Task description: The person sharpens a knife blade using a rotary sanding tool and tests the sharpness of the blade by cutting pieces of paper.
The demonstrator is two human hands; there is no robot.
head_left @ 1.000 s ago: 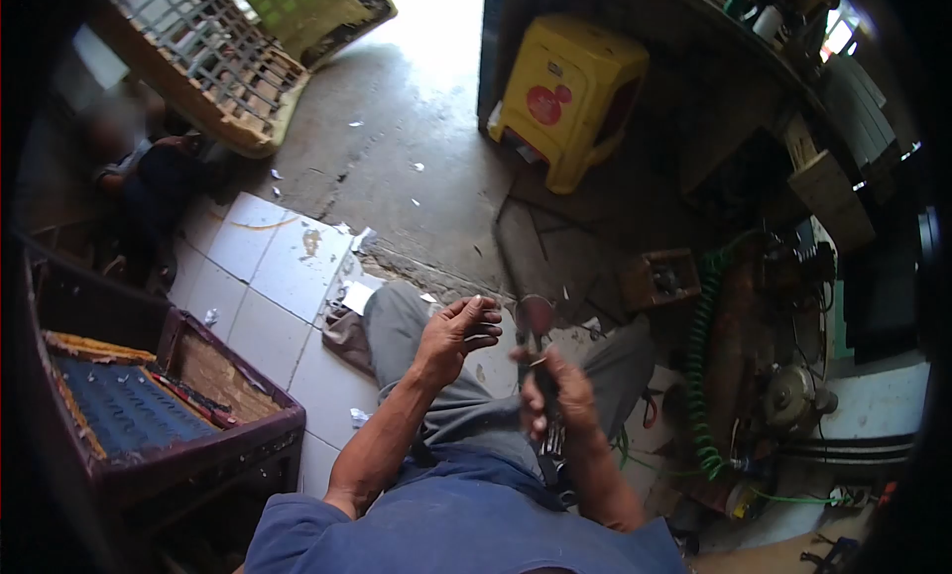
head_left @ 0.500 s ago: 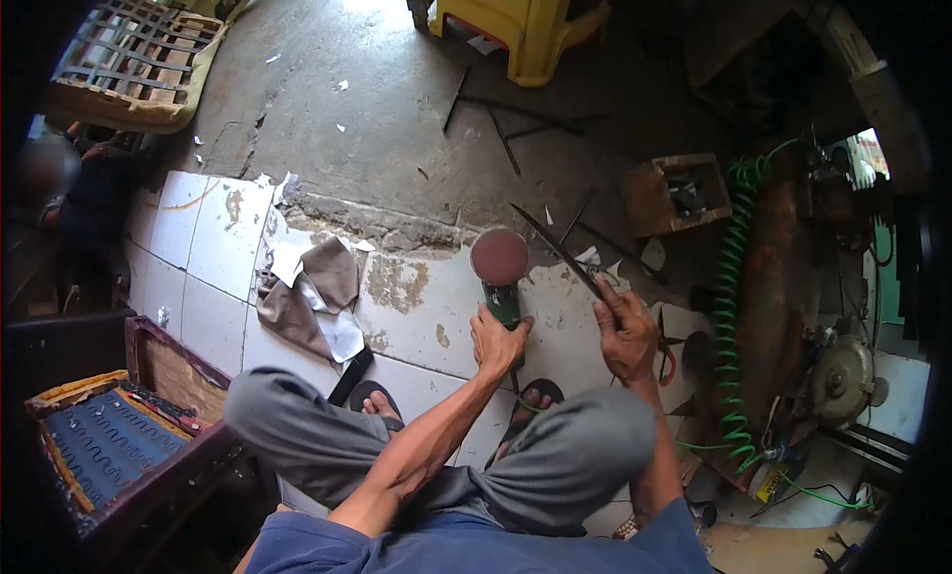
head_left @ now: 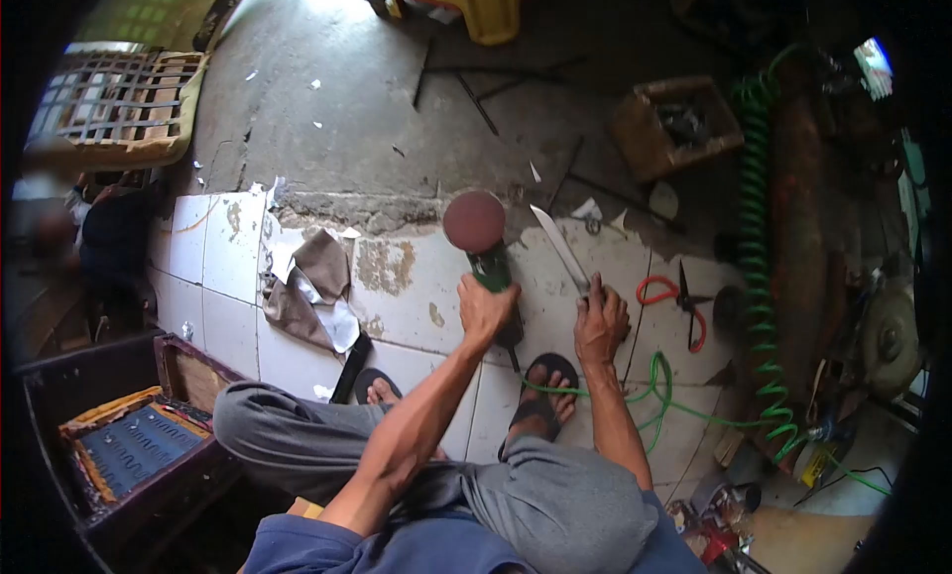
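Note:
My left hand (head_left: 486,311) is closed round the green body of an angle grinder (head_left: 490,273). The grinder carries a round reddish-brown sanding disc (head_left: 474,222), its face turned up toward me. To the right, my right hand (head_left: 601,326) grips a knife (head_left: 563,249) by its handle, which the fingers mostly cover. Its long pale blade points up and left, with a gap between it and the disc. Red-handled scissors (head_left: 684,302) lie on the white tiles (head_left: 416,321) right of that hand.
A green cord (head_left: 659,376) loops over the floor at right, near a coiled green hose (head_left: 756,277). Crumpled brown cloth (head_left: 319,277) lies left. Farther off are a wooden box (head_left: 635,138), dark strips (head_left: 496,72) and a yellow stool (head_left: 486,9). A person (head_left: 114,232) is at far left.
My right hand has turned and lowered the knife, so its blade now shows its broad, bright side. The scissors and looped cord have come into clearer view. The whole view has shifted.

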